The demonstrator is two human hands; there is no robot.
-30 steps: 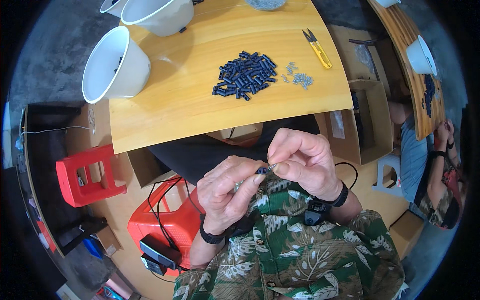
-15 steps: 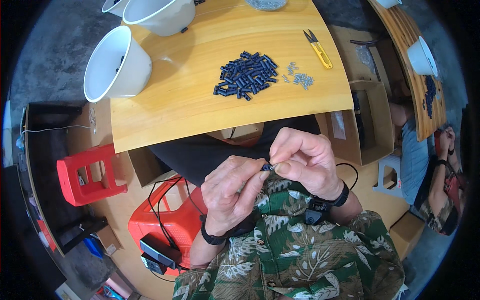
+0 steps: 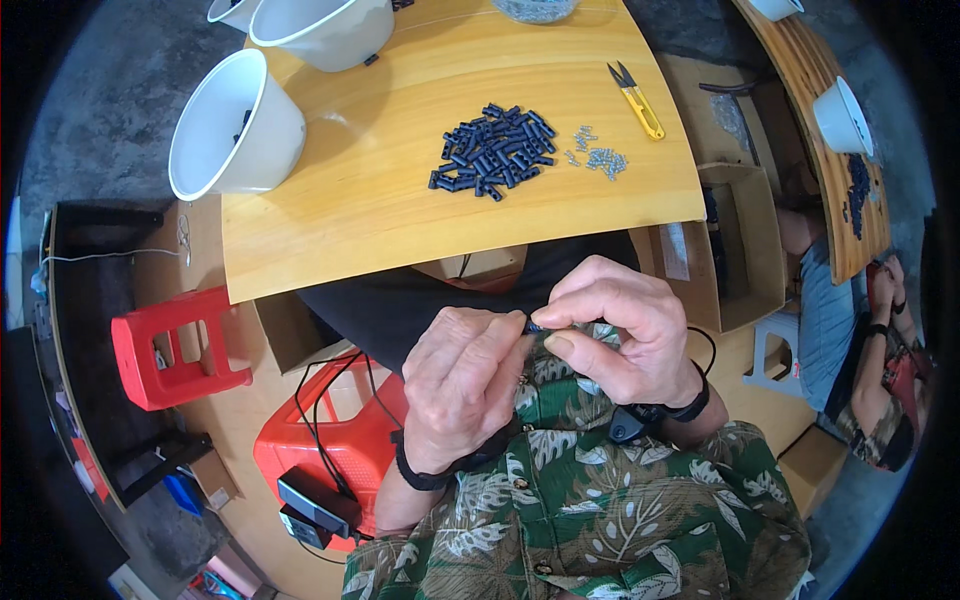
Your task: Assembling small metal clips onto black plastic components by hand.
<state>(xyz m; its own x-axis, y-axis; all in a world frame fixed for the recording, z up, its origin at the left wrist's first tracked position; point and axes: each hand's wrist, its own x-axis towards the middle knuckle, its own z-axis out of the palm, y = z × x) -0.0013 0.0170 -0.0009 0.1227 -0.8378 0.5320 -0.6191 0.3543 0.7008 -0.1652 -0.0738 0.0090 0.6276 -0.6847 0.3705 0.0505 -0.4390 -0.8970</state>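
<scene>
In front of my shirt, just below the table's front edge, my two hands meet at the fingertips. A small dark plastic tube (image 3: 533, 327) sits between them, mostly covered by fingers. My left hand (image 3: 460, 375) pinches its left end with thumb and forefinger. At its other end is my right hand (image 3: 620, 325), forefinger and thumb bent closely around it; any metal part there is too small to make out. On the table, a pile of similar dark blue tubes (image 3: 492, 150) lies beside a scatter of small silver metal pieces (image 3: 606, 161).
Yellow-handled thread snips (image 3: 640, 105) lie on the wooden table (image 3: 380, 225). White tubs (image 3: 250, 140) stand at its left, a clear bowl (image 3: 535, 8) at the back. Below are red stools (image 3: 180, 350) and a cardboard box (image 3: 745, 250). Another person (image 3: 880, 360) sits at the far right.
The silver tip visible at my right fingertips is now hidden or gone from sight. My right thumb has drawn slightly down, apart from the forefinger; the left hand has turned a little.
</scene>
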